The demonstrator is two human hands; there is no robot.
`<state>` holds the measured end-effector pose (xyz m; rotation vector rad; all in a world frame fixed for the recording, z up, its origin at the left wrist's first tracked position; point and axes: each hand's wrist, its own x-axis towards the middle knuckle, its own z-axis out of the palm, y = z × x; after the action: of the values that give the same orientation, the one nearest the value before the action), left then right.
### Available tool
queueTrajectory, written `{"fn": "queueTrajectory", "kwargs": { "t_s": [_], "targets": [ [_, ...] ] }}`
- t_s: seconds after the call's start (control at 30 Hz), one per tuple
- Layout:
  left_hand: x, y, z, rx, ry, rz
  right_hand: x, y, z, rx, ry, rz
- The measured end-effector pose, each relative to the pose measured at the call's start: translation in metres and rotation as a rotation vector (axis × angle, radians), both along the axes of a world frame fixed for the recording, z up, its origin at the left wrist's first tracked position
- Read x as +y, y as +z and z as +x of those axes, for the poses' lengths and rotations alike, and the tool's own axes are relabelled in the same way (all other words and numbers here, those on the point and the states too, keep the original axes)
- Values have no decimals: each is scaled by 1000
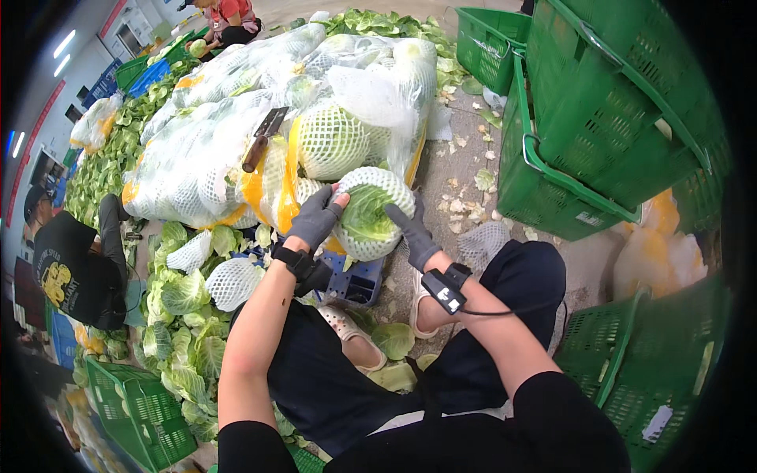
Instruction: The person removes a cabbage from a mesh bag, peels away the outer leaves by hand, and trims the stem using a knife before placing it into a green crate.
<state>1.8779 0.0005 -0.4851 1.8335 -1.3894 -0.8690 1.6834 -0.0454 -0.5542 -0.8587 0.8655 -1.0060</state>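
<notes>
A green cabbage (pixel 369 214) sits in a white foam net sleeve (pixel 364 179), its leafy face bare toward me. My left hand (pixel 315 218), in a grey glove with bare thumb and fingertips showing, grips the left rim of the cabbage and sleeve. On the opposite side my right hand (pixel 413 233), also gloved in grey, is closed round the edge, fingers against the leaves and netting. Just beyond lies a bagged, netted cabbage (pixel 334 143). A broad-bladed knife (pixel 264 139) with a brown handle rests on the bags to the left.
Clear bags of netted cabbages (pixel 229 102) are piled ahead. Below the held cabbage is a blue plastic crate (pixel 352 282). Loose leaves (pixel 185 347) and empty foam nets (pixel 234 282) lie left. Green crates (pixel 607 118) stack at right. A person (pixel 79 260) sits at left; another (pixel 229 20) works farther back.
</notes>
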Motion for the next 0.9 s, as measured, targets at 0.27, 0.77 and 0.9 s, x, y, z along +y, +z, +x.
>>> {"fn": "queueTrajectory", "kwargs": {
  "t_s": [0.27, 0.77, 0.9],
  "targets": [
    [15, -16, 1, -285, 44, -114, 1, -51, -19, -424, 147, 102],
    [66, 123, -65, 1183, -427, 191, 39, -10, -30, -766, 275, 477],
    [71, 113, -62, 772, -49, 20, 42, -15, -32, -728, 277, 487]
  ]
}}
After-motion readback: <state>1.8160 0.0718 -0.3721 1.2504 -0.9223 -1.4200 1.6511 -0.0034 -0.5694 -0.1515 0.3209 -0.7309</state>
